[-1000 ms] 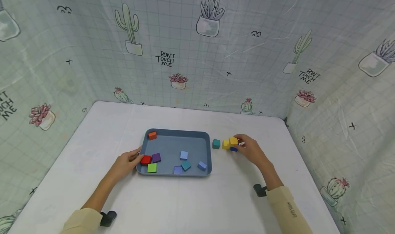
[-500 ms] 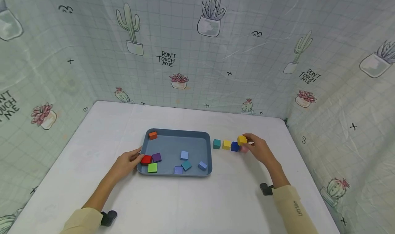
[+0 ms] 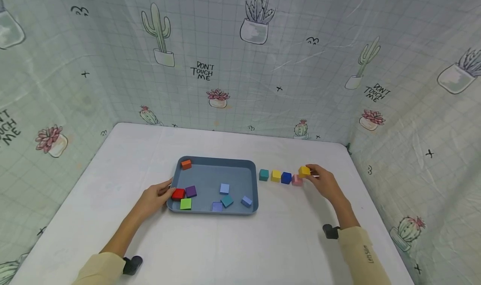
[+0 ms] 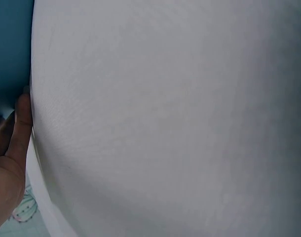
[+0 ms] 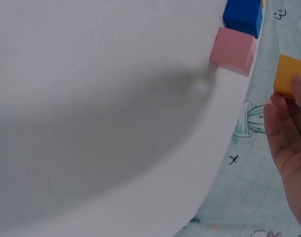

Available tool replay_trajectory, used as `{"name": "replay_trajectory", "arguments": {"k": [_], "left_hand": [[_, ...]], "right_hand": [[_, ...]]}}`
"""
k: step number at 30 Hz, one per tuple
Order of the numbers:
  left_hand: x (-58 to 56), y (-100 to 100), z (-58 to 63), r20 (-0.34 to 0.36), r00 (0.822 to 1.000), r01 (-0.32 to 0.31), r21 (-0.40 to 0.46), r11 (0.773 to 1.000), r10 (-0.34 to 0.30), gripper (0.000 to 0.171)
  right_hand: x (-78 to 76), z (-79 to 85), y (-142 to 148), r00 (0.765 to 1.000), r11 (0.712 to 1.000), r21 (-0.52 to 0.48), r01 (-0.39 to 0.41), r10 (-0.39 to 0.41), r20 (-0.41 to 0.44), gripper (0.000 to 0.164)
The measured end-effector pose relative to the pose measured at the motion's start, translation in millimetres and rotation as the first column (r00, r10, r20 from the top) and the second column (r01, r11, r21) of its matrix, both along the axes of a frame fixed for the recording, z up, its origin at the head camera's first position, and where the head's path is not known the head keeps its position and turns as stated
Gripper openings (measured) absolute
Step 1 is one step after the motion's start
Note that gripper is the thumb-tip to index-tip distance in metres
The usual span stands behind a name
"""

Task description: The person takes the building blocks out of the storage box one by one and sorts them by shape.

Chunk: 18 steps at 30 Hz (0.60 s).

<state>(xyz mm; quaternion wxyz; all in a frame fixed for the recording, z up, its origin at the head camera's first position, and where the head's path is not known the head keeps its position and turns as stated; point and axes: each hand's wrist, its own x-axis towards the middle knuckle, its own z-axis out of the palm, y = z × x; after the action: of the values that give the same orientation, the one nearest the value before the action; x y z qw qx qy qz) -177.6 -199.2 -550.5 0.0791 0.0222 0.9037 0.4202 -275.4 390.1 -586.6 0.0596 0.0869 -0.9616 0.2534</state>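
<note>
My right hand (image 3: 324,184) pinches a yellow-orange cube (image 3: 304,171) between thumb and fingers, held up just right of a row of cubes. That row runs teal (image 3: 264,175), yellow cube (image 3: 276,176), blue cube (image 3: 286,178) and pink cube (image 3: 297,180). In the right wrist view the held cube (image 5: 290,76) is apart from the pink cube (image 5: 234,51). At the left, my left hand (image 3: 152,200) grips the rim of a grey-blue tray (image 3: 203,175), thumb over the edge by a red block (image 3: 178,194). In the left wrist view only part of that hand (image 4: 12,153) shows.
Loose blocks lie in the tray: an orange block (image 3: 186,164), a purple block (image 3: 191,191), a green block (image 3: 186,204), a teal block (image 3: 227,201) and several light-blue ones. The white table (image 3: 240,247) meets patterned cloth walls (image 3: 233,122) at the back and sides.
My right hand has carried the yellow-orange cube rightward along the row, past the blue and pink cubes, which it now leaves uncovered. The left hand and the tray stay put.
</note>
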Motion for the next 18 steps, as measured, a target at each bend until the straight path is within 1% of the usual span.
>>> {"name": "replay_trajectory", "arguments": {"k": [2,5,7,11,14,15,17,18], "left_hand": [[0.1,0.2,-0.5,0.004,1.000,0.000,-0.001,1.000,0.000,0.064],[0.1,0.1,-0.3,0.006,1.000,0.000,0.000,1.000,0.000,0.063],[0.0,-0.4,0.5,0.004,1.000,-0.001,0.003,1.000,0.001,0.062],[0.1,-0.8,2.2,-0.004,1.000,0.004,0.005,1.000,-0.004,0.061],[-0.1,-1.1,2.5,-0.005,1.000,0.002,0.000,1.000,-0.002,0.061],[-0.3,-0.9,2.4,-0.006,1.000,0.002,-0.002,1.000,-0.002,0.061],[-0.6,-0.7,2.2,-0.004,1.000,0.002,0.001,1.000,-0.002,0.061],[-0.7,-0.7,2.0,-0.003,1.000,0.001,0.003,1.000,-0.001,0.061]], "right_hand": [[-2.1,-4.6,6.1,1.000,1.000,-0.010,0.008,-0.008,-0.003,0.044],[0.2,-1.2,9.6,1.000,1.000,0.015,0.014,-0.014,-0.004,0.046],[5.4,7.3,7.7,1.000,0.999,0.035,0.020,-0.020,0.003,0.046],[23.0,37.7,-7.2,0.998,1.000,-0.012,0.022,-0.021,0.067,0.042],[34.1,53.8,-18.1,0.995,0.999,-0.033,0.029,-0.026,0.097,0.041],[35.6,54.3,-19.2,0.995,0.999,-0.014,0.031,-0.029,0.097,0.040],[35.3,50.2,-18.0,0.994,0.999,0.013,0.031,-0.032,0.106,0.040],[35.6,50.5,-18.8,0.992,0.999,0.015,0.035,-0.037,0.124,0.039]]}}
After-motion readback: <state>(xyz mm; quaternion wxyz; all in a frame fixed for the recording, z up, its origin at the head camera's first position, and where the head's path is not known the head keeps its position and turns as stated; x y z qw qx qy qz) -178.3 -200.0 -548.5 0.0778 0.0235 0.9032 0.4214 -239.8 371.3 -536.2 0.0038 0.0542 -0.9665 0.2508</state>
